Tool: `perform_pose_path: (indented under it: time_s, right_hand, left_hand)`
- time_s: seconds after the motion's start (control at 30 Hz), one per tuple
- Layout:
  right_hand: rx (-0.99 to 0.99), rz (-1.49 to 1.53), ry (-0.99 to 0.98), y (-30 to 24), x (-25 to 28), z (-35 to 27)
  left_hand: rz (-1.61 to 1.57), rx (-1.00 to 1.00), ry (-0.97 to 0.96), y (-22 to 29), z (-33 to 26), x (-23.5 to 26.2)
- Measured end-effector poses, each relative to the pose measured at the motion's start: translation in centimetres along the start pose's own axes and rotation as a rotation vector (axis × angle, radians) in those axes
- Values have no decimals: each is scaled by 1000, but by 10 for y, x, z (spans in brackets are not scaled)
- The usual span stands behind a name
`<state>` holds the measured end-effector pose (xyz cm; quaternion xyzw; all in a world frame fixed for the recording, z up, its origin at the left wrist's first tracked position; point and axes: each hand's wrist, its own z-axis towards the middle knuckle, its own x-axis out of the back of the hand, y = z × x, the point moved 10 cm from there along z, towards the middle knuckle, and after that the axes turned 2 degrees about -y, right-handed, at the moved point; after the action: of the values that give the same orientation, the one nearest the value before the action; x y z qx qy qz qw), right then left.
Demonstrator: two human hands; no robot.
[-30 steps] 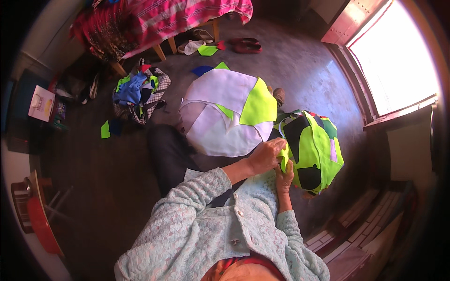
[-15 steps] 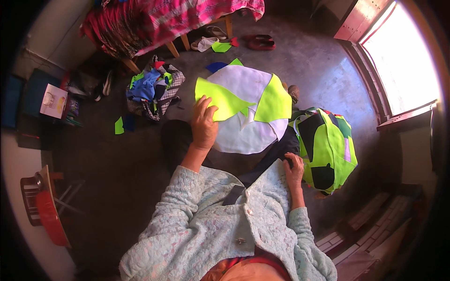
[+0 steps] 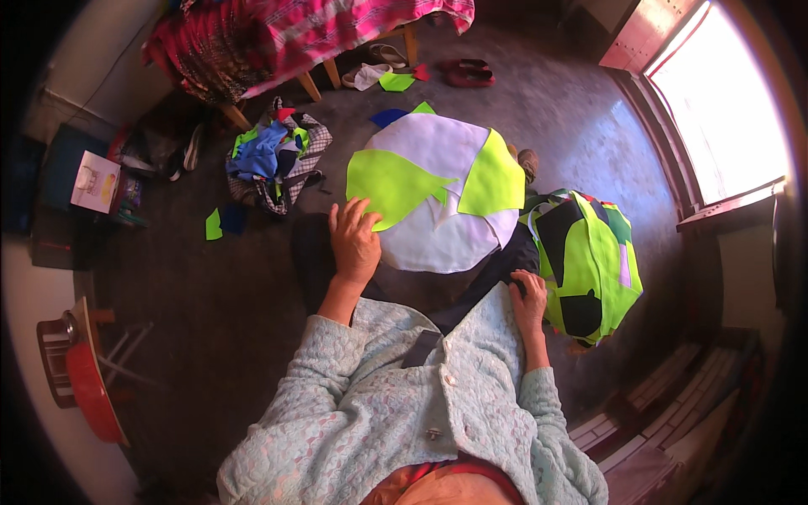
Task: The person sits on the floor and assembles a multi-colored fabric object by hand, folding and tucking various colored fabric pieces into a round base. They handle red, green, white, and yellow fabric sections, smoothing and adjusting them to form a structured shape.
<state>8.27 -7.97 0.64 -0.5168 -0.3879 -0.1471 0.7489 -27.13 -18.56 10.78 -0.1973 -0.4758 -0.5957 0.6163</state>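
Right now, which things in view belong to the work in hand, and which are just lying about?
Part of the work:
yellow-green cloth piece, touched by the left hand
white cloth beneath it
probably the patchwork bundle beside the right hand
perhaps the checked bag of scraps

Just lying about:
red shoes
pink blanket

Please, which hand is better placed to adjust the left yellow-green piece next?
Probably the left hand: it is already at the lower edge of the left yellow-green piece. The right hand is farther away, beside the patchwork bundle.
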Motion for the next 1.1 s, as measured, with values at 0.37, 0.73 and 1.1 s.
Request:
perform_pose_path:
  time_s: [0.37,0.73,1.1]
  right_hand:
    - [-2,-4,1,-2,0,-1]
    - [14,54,64,-1,4,4]
    - [-80,182,356,29,60,-9]
  left_hand:
    - [52,-5,-137,4,-8,7]
    - [-157,-262,-133,99,68,-22]
    - [187,-368,-344,99,48,-111]
